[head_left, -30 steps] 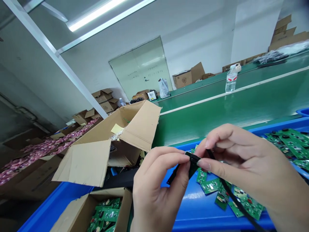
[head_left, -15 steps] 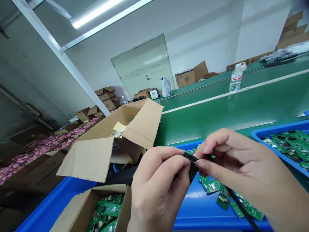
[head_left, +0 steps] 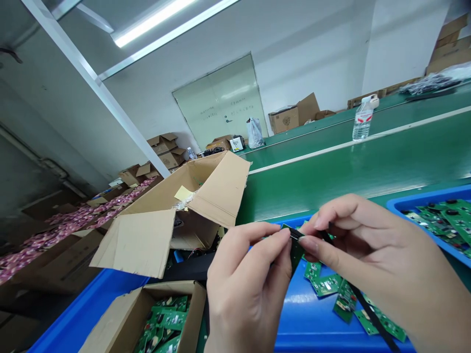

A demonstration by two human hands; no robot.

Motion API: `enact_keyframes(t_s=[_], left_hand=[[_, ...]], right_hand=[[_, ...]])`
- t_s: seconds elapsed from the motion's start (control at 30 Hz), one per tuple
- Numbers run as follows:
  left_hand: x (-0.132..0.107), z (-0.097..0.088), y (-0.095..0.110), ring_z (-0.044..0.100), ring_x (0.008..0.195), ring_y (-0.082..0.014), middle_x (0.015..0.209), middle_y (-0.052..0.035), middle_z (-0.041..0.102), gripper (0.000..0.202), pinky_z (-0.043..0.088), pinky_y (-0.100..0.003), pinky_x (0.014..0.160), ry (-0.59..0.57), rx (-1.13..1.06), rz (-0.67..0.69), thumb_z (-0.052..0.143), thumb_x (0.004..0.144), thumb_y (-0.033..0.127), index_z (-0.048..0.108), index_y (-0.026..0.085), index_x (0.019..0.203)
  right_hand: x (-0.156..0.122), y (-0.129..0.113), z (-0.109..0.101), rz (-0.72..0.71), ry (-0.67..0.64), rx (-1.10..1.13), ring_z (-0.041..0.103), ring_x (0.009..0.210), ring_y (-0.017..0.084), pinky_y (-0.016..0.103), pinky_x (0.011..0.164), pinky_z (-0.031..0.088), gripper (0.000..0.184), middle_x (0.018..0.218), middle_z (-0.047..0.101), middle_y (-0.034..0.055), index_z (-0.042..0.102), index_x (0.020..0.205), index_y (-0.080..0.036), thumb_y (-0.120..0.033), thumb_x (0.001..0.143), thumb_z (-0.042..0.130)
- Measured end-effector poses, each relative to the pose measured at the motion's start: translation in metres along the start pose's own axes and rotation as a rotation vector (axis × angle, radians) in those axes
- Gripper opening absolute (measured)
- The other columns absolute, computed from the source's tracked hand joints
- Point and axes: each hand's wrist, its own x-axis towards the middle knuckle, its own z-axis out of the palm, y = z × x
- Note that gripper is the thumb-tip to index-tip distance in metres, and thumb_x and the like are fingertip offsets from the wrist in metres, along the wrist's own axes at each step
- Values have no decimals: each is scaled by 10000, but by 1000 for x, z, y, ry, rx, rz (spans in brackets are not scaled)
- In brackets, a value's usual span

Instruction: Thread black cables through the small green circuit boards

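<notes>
Still, left hand (head_left: 246, 287) and right hand (head_left: 371, 260) pinch the board (head_left: 296, 246) as before

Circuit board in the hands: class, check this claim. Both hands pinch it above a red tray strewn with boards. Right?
No. The head view shows the tray is blue, not red. The left hand and right hand do pinch the circuit board above it, with loose boards strewn there.
</notes>
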Motion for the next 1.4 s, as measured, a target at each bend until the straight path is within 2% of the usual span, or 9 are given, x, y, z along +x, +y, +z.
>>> enact_keyframes(t_s=[0.23, 0.43, 0.7, 0.83, 0.93, 1.07, 1.2, 1.4], left_hand=[[4, 2, -3, 662, 872, -100, 951, -39, 702, 106, 537, -188, 808, 15, 33, 27, 628, 848, 63, 675, 152, 882], [2, -2, -4, 650, 867, -95, 939, -42, 690, 122, 530, -183, 812, 18, 45, 91, 623, 835, 25, 643, 141, 866], [5, 4, -5, 644, 878, -106, 948, -51, 688, 117, 537, -206, 825, 59, 78, 136, 616, 839, 28, 628, 137, 878], [4, 2, -4, 653, 863, -120, 943, -48, 697, 132, 557, -231, 801, 65, 104, 146, 616, 837, 31, 621, 154, 886], [4, 2, -4, 662, 860, -126, 950, -47, 700, 143, 565, -238, 794, 50, 103, 126, 610, 836, 34, 614, 166, 891], [4, 3, -6, 672, 848, -126, 957, -49, 702, 132, 567, -229, 800, 24, 94, 107, 605, 839, 50, 618, 173, 884], [4, 3, -6, 677, 841, -128, 951, -50, 704, 131, 565, -217, 800, 35, 68, 105, 596, 836, 48, 628, 171, 864], [6, 2, -2, 677, 844, -130, 955, -58, 711, 122, 565, -221, 793, -3, 52, 64, 605, 832, 54, 634, 172, 835]], right_hand=[[-3, 1, 0, -97, -35, -123, 658, 576, 132, 165, 459, 538, 132, 715, 689, -6, 622, 769, -249, -350, 790, 705], [-10, 1, 11, -95, 91, -127, 646, 598, 133, 178, 477, 527, 127, 723, 688, -7, 624, 737, -245, -333, 771, 710], [-12, 0, 18, -47, 167, -22, 682, 585, 81, 103, 529, 549, 124, 713, 687, -62, 598, 753, -255, -270, 775, 719], [-9, 1, 12, -66, 84, -29, 695, 549, 118, 135, 484, 567, 152, 688, 701, -33, 589, 742, -240, -281, 769, 733], [-6, 2, 8, -29, 37, 31, 696, 541, 138, 162, 482, 582, 192, 685, 701, -20, 584, 739, -239, -285, 739, 771], [-7, 0, 11, 29, 26, 107, 674, 513, 154, 206, 464, 591, 226, 668, 682, -10, 568, 720, -243, -311, 728, 784], [-7, -1, 15, 82, 76, 133, 661, 511, 150, 223, 474, 589, 232, 672, 671, -11, 552, 708, -241, -346, 766, 751], [-3, 3, 8, -25, 9, 56, 689, 553, 140, 183, 482, 579, 210, 678, 691, -24, 556, 730, -236, -308, 774, 749]])
